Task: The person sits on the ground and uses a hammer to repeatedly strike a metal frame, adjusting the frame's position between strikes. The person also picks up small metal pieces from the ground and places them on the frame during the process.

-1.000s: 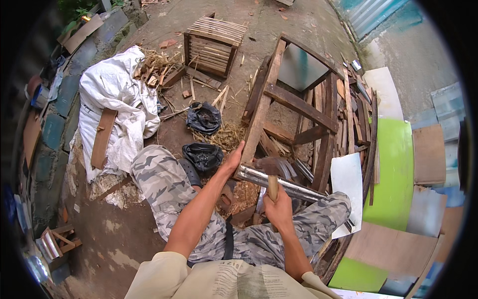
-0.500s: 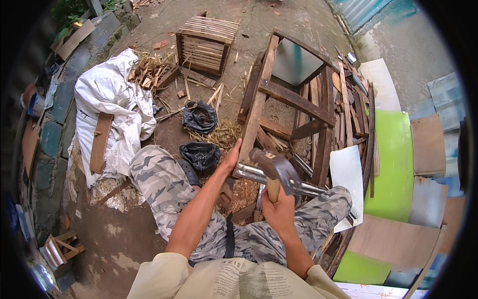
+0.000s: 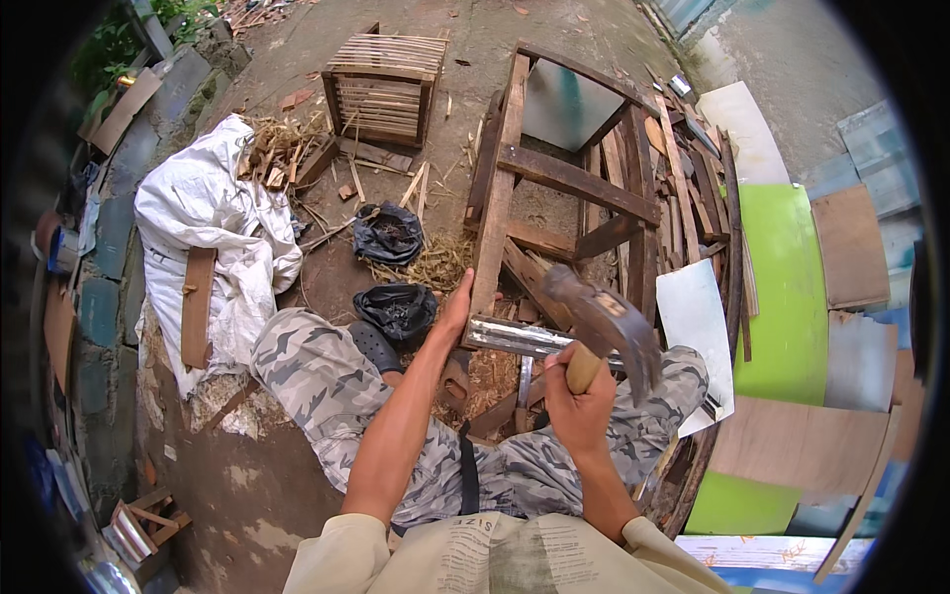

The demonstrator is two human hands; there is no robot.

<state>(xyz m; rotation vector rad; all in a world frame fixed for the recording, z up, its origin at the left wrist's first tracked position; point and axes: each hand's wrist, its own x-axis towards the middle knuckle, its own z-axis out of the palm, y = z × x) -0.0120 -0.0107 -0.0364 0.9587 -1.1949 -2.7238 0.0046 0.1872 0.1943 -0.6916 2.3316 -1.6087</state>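
My right hand is closed around the wooden handle of a claw hammer, its dark metal head raised above the near end of a wooden frame. My left hand grips the frame's near left corner, fingers partly hidden behind the wood. Across that near end lies a shiny metal strip, partly covered by the hammer and my right hand. The frame, of dark old timber with crossbars, leans over scrap wood in front of my knees. A pale panel shows inside its far end.
Two black plastic bags sit left of the frame, near wood shavings. A slatted wooden crate stands farther back. White sacking with a plank on it lies at left. Scrap wood, a green sheet and plywood pieces cover the right side.
The hammer has swung to the right and turned, its head now farther from the left end of the metal strip. My left hand keeps its grip on the frame. The view has shifted slightly.
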